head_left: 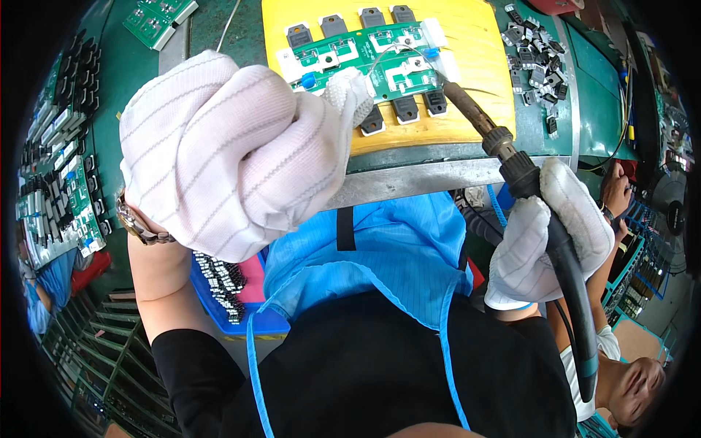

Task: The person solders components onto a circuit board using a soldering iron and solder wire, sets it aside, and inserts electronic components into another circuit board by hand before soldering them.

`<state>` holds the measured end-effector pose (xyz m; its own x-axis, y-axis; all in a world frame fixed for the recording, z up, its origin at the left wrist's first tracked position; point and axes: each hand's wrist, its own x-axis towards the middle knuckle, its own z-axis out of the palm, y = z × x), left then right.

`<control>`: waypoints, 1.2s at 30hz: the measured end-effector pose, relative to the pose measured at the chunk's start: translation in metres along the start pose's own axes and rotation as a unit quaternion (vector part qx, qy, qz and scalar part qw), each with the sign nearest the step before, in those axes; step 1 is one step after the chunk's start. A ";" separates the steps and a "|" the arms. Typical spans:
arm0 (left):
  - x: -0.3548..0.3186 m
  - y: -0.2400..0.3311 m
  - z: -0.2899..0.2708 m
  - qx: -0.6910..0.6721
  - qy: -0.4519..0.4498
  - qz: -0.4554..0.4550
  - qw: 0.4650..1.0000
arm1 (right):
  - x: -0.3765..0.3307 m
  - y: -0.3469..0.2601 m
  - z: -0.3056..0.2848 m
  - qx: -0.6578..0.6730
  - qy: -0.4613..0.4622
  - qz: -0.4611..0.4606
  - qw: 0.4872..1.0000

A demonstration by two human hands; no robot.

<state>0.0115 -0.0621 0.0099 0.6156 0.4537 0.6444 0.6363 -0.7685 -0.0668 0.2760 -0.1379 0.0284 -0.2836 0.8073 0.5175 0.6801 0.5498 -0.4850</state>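
Soldering iron (pixel 485 124) gripped in right hand (pixel 544 233), fingers wrapped shut; left hand (pixel 234 150) fingers apparently pinching solder wire (pixel 391 58) over circuit board (pixel 365 62).

Bright even overhead light, soft shadows, sharp centre, fisheye-bent dark rim

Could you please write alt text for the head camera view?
A gloved right hand holds a soldering iron to a green circuit board on a yellow pad. The gloved left hand feeds thin wire to it.
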 end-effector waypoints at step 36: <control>-0.009 0.001 -0.005 0.055 -0.026 0.012 0.998 | 0.027 0.073 -0.017 0.043 -0.012 -0.065 0.997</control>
<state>0.0039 -0.0695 0.0081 0.6527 0.4614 0.6008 0.6668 -0.7265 -0.1664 0.3294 -0.0796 0.0194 -0.3819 0.7322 0.5640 0.5758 0.6658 -0.4744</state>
